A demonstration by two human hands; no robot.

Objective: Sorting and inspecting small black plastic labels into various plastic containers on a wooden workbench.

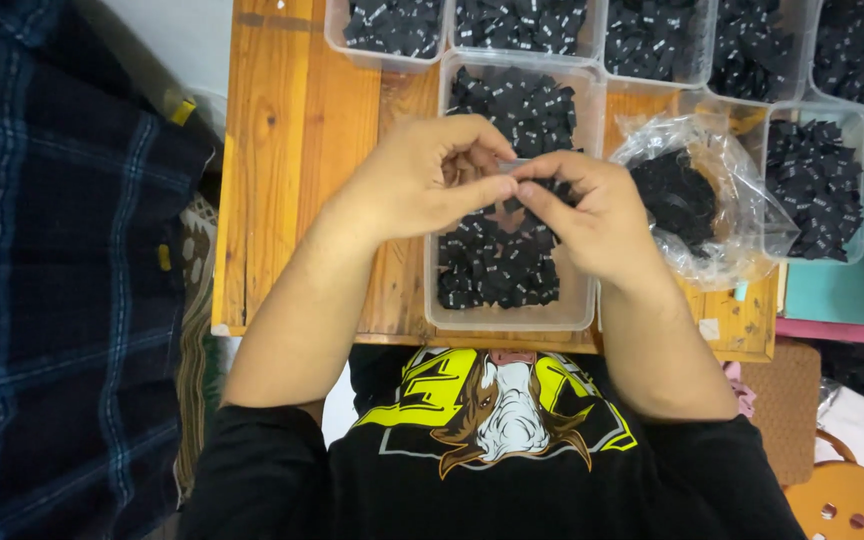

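Both hands meet over the clear tub (512,318) of small black labels (497,265) on the wooden table (292,150). Left hand (422,180): fingers curled narrow, thumb and forefinger pinched on a small pale strip (514,165); right hand (592,215) pinches the same strip from the opposite end, fingertips nearly touching the left's. Whether the strip is a label or a thin film, cannot tell. Judgement: for a clean hold, keep the pinch at the strip's edges, w/ light pressure, and work directly above the tub so anything dropped lands back in the pile below the hands. Just right of the right hand, an open plastic bag (727,175) of black pieces sits close to the wrist; a sideways elbow move could snag it. Beyond the fingertips, a row of more tubs (522,25) w/ the same labels; another tub (817,185) far right. Left of the left forearm, a dark plaid cloth (52,260), well apart.
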